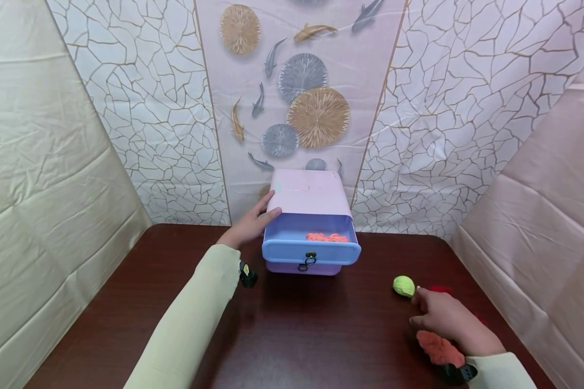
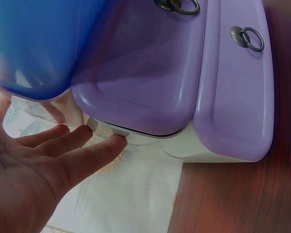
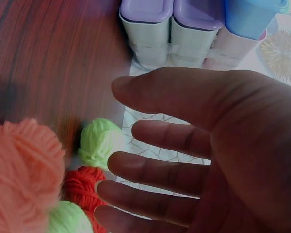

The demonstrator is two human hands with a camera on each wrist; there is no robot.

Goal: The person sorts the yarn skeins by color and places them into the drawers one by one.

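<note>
A small drawer unit (image 1: 309, 192) with a pink top stands at the back of the table; its blue top drawer (image 1: 287, 253) is pulled out with orange yarn (image 1: 327, 237) inside. My left hand (image 1: 250, 224) rests against the unit's left side. The left wrist view shows its fingers extended along the side. Over at the right, my right hand (image 1: 452, 319) hovers with relaxed, spread fingers and nothing in them. Near it lie a coral yarn ball (image 3: 22, 179), a red yarn ball (image 3: 82, 187) and two green balls, one a light green yarn ball (image 1: 404, 286).
Below the blue drawer are two closed purple drawers (image 2: 145, 68), each with a ring pull (image 2: 252, 39). The dark wooden table (image 1: 311, 335) has patterned cloth (image 1: 170, 108) behind it and plain cloth hangings (image 1: 530, 227) at both sides.
</note>
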